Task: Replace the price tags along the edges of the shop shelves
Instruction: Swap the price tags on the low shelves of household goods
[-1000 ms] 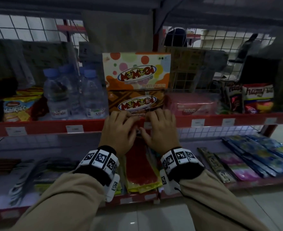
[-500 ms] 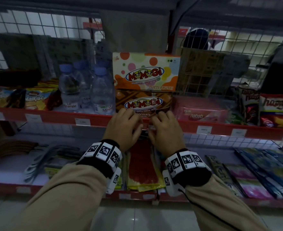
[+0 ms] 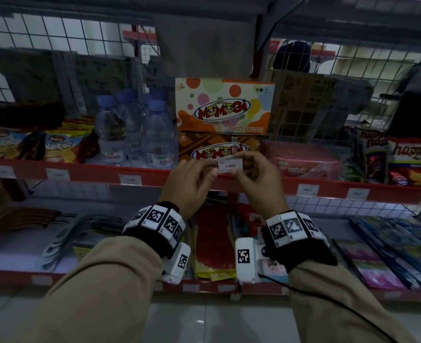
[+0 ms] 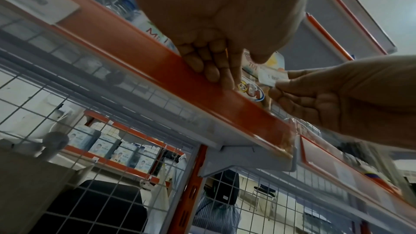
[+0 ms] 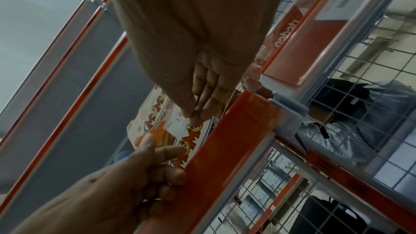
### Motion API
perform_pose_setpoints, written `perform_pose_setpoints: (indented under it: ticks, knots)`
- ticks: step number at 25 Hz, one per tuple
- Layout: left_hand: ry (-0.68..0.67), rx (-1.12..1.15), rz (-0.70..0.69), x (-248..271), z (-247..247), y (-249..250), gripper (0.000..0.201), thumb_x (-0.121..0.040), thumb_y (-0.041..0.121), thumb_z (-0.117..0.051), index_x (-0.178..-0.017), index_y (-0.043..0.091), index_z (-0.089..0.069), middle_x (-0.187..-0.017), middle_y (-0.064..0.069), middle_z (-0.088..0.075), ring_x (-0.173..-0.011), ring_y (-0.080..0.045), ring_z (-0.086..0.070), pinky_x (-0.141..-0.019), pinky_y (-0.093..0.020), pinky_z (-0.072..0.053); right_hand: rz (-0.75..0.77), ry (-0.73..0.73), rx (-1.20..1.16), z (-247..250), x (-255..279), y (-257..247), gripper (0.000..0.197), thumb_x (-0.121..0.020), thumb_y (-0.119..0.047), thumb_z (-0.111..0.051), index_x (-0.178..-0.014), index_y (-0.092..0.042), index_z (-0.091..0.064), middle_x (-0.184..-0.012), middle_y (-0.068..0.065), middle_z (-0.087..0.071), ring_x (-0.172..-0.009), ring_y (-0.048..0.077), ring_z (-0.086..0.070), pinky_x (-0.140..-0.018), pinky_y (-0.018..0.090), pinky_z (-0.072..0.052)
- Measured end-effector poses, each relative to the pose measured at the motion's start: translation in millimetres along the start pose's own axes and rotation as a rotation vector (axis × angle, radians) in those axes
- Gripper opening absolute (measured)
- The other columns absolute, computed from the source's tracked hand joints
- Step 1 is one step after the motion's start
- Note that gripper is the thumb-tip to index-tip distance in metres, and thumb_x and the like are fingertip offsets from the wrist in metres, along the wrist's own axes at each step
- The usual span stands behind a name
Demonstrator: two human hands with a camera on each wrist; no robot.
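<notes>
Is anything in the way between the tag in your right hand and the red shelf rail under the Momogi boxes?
Only the left hand: its curled fingers rest on the rail just left of the spot. The tag, pinched by the right hand, is above the rail, whose red stretch beneath shows bare.

My red-edged shelf (image 3: 90, 172) held the stock.
On it stood water bottles (image 3: 135, 134), stacked Momogi boxes (image 3: 223, 107) and snack packets (image 3: 413, 157).
</notes>
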State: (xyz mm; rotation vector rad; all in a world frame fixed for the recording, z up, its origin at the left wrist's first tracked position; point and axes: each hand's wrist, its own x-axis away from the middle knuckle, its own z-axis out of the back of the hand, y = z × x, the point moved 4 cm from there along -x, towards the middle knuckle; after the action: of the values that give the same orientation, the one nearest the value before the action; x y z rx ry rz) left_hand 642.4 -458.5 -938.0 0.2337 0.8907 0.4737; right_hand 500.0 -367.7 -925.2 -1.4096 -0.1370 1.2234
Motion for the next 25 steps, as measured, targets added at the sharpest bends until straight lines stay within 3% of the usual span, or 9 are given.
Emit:
perform_pose_setpoints:
  ticks: [2,4,6,8,13,15,18,22,25]
  knots:
    - [0.008,0.038,-0.001,0.3,1.9,0.0,0.038,-0.098,0.044,-0.041,-0.120,0.017,-0.057,-0.099,0.003,-0.062,-0.089,-0.014,-0.049,-0.074,-0.030,-0.040,0.010,-0.041,-0.026,-8.0,2.8,-1.8,0.022,-0.087,-0.008,-0.067,-0.105,-0.020,-0.062,-0.096,-0.005,-0.069,-0.089,0.005,-0.066,-0.077,0.023,-0.055]
    - [0.018,0.011,-0.030,1.0,1.6,-0.2,0.028,-0.098,0.035,-0.047,-0.110,0.013,-0.059,-0.096,-0.001,-0.061,-0.086,-0.018,-0.047,-0.073,-0.032,-0.039,0.024,-0.054,-0.015,-14.1,6.2,-3.6,0.018,-0.087,-0.013,-0.067,-0.103,-0.020,-0.063,-0.092,-0.002,-0.070,-0.086,0.009,-0.067,-0.076,0.030,-0.056]
    - [0.011,-0.036,-0.046,2.4,0.0,-1.7,0.020,-0.097,0.027,-0.051,-0.099,0.010,-0.059,-0.092,-0.006,-0.059,-0.085,-0.022,-0.046,-0.072,-0.033,-0.037,0.071,-0.034,0.115,-16.0,9.7,-6.2,0.016,-0.088,-0.019,-0.065,-0.104,-0.022,-0.063,-0.088,-0.002,-0.068,-0.080,0.011,-0.064,-0.073,0.033,-0.056]
    - [0.001,-0.056,-0.064,2.4,-1.2,-2.3,0.018,-0.096,0.026,-0.052,-0.098,0.009,-0.060,-0.094,-0.006,-0.059,-0.088,-0.023,-0.047,-0.073,-0.030,-0.034,0.151,-0.005,0.311,-12.8,10.8,-9.6,0.013,-0.089,-0.020,-0.062,-0.102,-0.023,-0.064,-0.088,-0.007,-0.068,-0.081,0.006,-0.062,-0.073,0.033,-0.055]
    - [-0.079,-0.118,-0.107,1.2,0.9,-5.6,0.027,-0.093,0.030,-0.056,-0.115,0.016,-0.056,-0.103,-0.001,-0.058,-0.097,-0.020,-0.047,-0.080,-0.029,-0.036,0.147,0.142,0.399,3.2,3.8,-10.3,0.008,-0.092,-0.015,-0.056,-0.095,-0.019,-0.062,-0.091,-0.003,-0.066,-0.088,0.015,-0.060,-0.076,0.040,-0.051]
    - [-0.112,-0.086,-0.088,0.0,2.3,-4.8,0.035,-0.092,0.031,-0.057,-0.123,0.018,-0.052,-0.100,0.004,-0.057,-0.097,-0.018,-0.046,-0.080,-0.030,-0.037,0.135,0.095,0.446,3.3,1.4,-7.9,0.007,-0.092,-0.013,-0.056,-0.095,-0.016,-0.062,-0.094,-0.001,-0.064,-0.093,0.022,-0.056,-0.080,0.045,-0.048]
    - [-0.133,-0.064,-0.077,-2.1,2.0,-4.6,0.039,-0.093,0.033,-0.055,-0.129,0.021,-0.048,-0.096,0.008,-0.054,-0.095,-0.016,-0.044,-0.081,-0.030,-0.036,0.141,-0.003,0.538,-6.2,2.8,-4.8,0.005,-0.091,-0.015,-0.058,-0.093,-0.018,-0.062,-0.093,-0.001,-0.062,-0.093,0.021,-0.051,-0.082,0.047,-0.046]
    - [-0.138,-0.192,-0.111,-1.9,-1.8,-5.1,0.025,-0.093,0.031,-0.054,-0.115,0.020,-0.058,-0.103,-0.002,-0.052,-0.097,-0.023,-0.044,-0.081,-0.035,-0.039,0.124,-0.051,0.646,-14.7,5.1,-2.4,0.007,-0.090,-0.019,-0.059,-0.095,-0.020,-0.063,-0.097,-0.001,-0.059,-0.098,0.021,-0.047,-0.084,0.050,-0.045]
    - [-0.123,-0.238,-0.097,-4.0,-4.5,-5.6,0.021,-0.093,0.032,-0.055,-0.106,0.017,-0.063,-0.097,-0.004,-0.049,-0.094,-0.024,-0.043,-0.076,-0.030,-0.031,0.125,-0.073,0.687,-13.1,5.0,-3.3,0.012,-0.085,-0.021,-0.059,-0.095,-0.018,-0.064,-0.097,0.000,-0.057,-0.097,0.021,-0.047,-0.084,0.046,-0.045]
